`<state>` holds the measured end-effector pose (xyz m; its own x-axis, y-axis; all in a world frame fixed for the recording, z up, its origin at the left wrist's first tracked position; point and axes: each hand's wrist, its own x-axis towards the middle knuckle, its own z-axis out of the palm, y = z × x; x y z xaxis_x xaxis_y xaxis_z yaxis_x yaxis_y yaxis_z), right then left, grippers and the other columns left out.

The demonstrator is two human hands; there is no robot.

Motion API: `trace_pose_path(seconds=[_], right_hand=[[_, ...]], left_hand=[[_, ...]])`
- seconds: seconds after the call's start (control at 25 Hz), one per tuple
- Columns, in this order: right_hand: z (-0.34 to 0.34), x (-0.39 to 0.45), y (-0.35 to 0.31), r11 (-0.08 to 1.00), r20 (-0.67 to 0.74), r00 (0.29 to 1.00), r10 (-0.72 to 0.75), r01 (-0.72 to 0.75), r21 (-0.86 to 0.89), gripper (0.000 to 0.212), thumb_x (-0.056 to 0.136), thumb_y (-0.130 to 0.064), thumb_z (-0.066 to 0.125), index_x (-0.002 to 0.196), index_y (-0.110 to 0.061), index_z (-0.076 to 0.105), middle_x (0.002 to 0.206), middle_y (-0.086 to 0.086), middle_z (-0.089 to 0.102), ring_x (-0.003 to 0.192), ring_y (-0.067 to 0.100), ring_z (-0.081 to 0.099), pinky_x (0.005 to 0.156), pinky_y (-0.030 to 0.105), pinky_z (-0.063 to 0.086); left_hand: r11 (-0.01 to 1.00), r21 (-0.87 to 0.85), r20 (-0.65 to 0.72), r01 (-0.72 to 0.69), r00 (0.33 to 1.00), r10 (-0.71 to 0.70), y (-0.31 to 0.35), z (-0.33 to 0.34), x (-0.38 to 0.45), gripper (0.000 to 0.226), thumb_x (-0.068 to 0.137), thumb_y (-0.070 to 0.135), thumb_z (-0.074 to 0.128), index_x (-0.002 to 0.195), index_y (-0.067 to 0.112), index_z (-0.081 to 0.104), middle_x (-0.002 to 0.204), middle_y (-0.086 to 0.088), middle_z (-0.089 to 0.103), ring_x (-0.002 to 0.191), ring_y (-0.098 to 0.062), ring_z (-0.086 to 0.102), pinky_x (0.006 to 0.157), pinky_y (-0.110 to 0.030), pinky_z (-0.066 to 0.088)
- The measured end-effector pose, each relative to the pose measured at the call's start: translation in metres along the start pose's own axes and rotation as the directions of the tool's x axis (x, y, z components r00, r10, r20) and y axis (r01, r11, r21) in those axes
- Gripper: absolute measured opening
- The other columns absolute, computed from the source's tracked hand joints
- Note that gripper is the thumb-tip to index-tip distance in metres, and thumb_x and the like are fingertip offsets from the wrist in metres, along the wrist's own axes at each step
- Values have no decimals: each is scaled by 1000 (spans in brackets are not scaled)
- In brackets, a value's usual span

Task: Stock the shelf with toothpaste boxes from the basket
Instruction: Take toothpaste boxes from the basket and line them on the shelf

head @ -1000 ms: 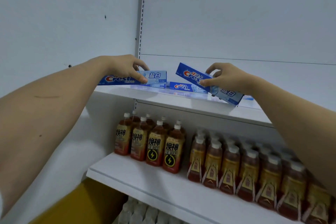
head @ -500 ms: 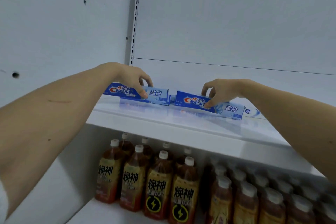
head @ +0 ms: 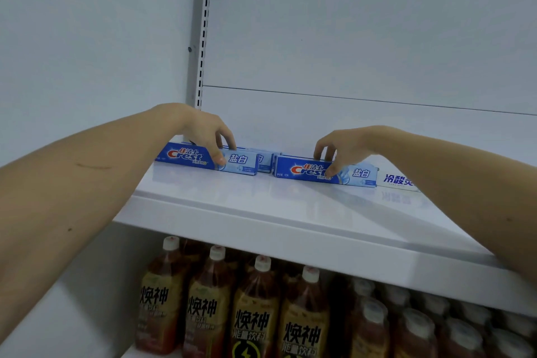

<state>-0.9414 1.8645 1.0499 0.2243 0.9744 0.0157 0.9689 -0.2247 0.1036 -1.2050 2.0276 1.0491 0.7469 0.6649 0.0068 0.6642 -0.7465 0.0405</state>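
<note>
Step in hand: placing; two Crest toothpaste boxes stand on their long edges on the upper shelf (head: 290,212), each with a hand on it. By my reading the set-down is nearly finished.
Next move: it calls for letting go of both boxes without tipping them, then going back for more stock; the basket is not in view.
Upper shelf: white, across the middle of the view; it holds the two held boxes, at least one more blue box behind them near 12 o'clock, and a white toothpaste box (head: 399,180) at 3 o'clock, partly hidden by the right forearm.
Lower shelf: at 6 o'clock, packed with rows of tea bottles (head: 255,314) with white caps.
Left hand (head: 207,132): at 10 o'clock, fingers curled over the top of the left Crest box (head: 203,158), thumb on its front face, gripping it.
Right hand (head: 343,145): at 1 o'clock, fingers hooked behind the top of the right Crest box (head: 308,170), thumb on its front, pinching it.
Gap: the two boxes sit end to end, just apart.
</note>
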Motion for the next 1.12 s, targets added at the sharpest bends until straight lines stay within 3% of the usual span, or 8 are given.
trace_pose_path(seconds=[0.24, 0.44, 0.52, 0.64, 0.72, 0.88, 1.12], right_hand=[[-8, -31, 2, 999, -110, 994, 8, -2, 54, 42, 85, -34, 73, 122, -28, 54, 116, -5, 64, 109, 22, 59, 97, 43, 51], [-9, -73, -4, 991, -196, 981, -3, 29, 130, 36, 90, -40, 65, 123, -28, 56, 125, -2, 61, 112, 24, 58, 99, 41, 48], [-8, -98, -8, 956, -256, 967, 8, 68, 286, 42, 93, -47, 58, 129, -27, 56, 131, -1, 56, 116, 24, 55, 98, 39, 48], [-2, -143, -13, 746, -306, 951, 45, 171, 643, 54, 97, -55, 43, 140, -23, 48, 140, 0, 50, 129, 22, 47, 103, 43, 44], [6, -174, -14, 597, -309, 948, 70, 208, 774, 63, 98, -60, 35, 146, -21, 41, 147, 2, 45, 134, 22, 43, 108, 47, 38], [19, -236, -15, 320, -309, 945, 106, 261, 911, 65, 97, -64, 28, 146, -23, 43, 151, 3, 41, 138, 23, 38, 112, 49, 31], [44, -310, -12, -46, -263, 955, 134, 271, 961, 60, 97, -63, 29, 137, -25, 52, 145, 3, 48, 134, 24, 42, 112, 48, 32]], left_hand=[[998, -57, -23, 9, 1000, -10, 24, -4, -21, 45, 80, 45, 75, 120, 35, 56, 130, 2, 62, 109, -20, 62, 87, -31, 49], [998, -22, -73, 57, 996, -58, 66, -10, -66, 54, 86, 52, 64, 134, 31, 51, 144, 1, 50, 128, -24, 49, 104, -40, 42], [995, -60, -124, 77, 989, -84, 85, -8, -89, 58, 90, 62, 51, 139, 30, 49, 149, 2, 46, 132, -23, 45, 109, -42, 37], [965, -237, -176, 111, 972, -155, 118, 1, -127, 73, 91, 73, 26, 147, 28, 41, 156, -1, 35, 144, -25, 30, 120, -50, 18], [905, -409, -211, 116, 953, -217, 141, 10, -154, 82, 85, 81, 14, 146, 33, 41, 155, -4, 37, 146, -29, 26, 120, -56, 12], [721, -691, -260, 43, 916, -304, 192, 29, -210, 85, 84, 82, 6, 147, 35, 39, 156, -3, 35, 148, -28, 21, 119, -56, 13], [511, -858, -246, -50, 914, -322, 245, 56, -268, 84, 84, 83, 9, 147, 37, 39, 157, -3, 34, 148, -26, 23, 120, -54, 12]])
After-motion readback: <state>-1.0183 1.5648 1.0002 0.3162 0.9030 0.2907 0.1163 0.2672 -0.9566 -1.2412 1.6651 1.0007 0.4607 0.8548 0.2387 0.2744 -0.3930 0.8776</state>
